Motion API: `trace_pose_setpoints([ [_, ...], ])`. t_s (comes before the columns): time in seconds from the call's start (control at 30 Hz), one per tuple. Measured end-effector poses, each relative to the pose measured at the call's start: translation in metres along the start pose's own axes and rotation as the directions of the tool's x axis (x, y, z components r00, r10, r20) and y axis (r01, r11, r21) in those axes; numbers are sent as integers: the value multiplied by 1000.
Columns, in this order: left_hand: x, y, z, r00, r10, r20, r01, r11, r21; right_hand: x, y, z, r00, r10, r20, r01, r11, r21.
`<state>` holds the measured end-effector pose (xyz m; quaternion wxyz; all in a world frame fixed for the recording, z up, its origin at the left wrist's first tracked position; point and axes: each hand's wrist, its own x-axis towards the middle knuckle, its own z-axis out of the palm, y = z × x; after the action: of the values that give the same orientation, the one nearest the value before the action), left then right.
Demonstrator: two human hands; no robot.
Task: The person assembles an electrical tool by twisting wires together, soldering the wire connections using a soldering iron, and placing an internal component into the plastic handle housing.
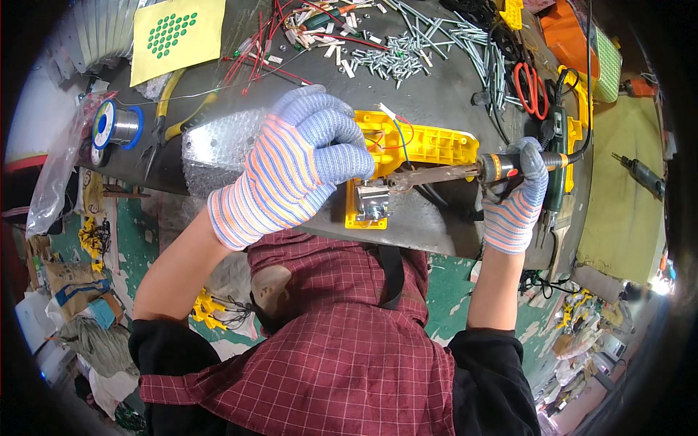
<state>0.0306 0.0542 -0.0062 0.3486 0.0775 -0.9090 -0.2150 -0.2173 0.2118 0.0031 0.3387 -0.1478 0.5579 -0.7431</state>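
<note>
My left hand (298,160), in a striped knit glove, bends over the left end of a yellow plastic housing (443,144). Its thumb and fingers are closed together there, and what they pinch is hidden. My right hand (516,200), gloved alike, grips the handle of a soldering iron (440,175). The iron points left, its tip close beside a shiny metal part (372,203) on the housing's near end; contact cannot be made out. Thin red and blue wires (402,138) rise from inside the housing, with a small white connector (387,111).
A solder spool (120,126) and yellow-handled pliers (163,109) lie left. Screws (392,64), red wires (258,54) and a yellow sheet with green dots (177,36) lie farther back. Red-handled scissors (531,91) and a dark green tool (557,163) are right, beside the iron's black cord (589,87).
</note>
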Motion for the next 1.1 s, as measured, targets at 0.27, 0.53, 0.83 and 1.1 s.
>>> trace_pose_setpoints([
  [0.27, -3, 0, 1, 1000, -1, 28, 1, 1000, 10, 3, -3, -1, 989, 28, -144, -15, 996, 89],
  [0.53, 1, 0, -6, 996, -29, 79, 29, 1000, -5, -1, 3, 3, 998, -44, -55, 47, 998, 50],
  [0.83, 29, -10, -26, 918, -1, 398, 46, 994, -103, -6, 3, 6, 998, -24, -58, 24, 1000, 6],
  [1.1, 47, 0, -37, 836, 62, 545, -133, 987, 93, -6, 3, 9, 1000, -13, -24, 13, 1000, 19],
])
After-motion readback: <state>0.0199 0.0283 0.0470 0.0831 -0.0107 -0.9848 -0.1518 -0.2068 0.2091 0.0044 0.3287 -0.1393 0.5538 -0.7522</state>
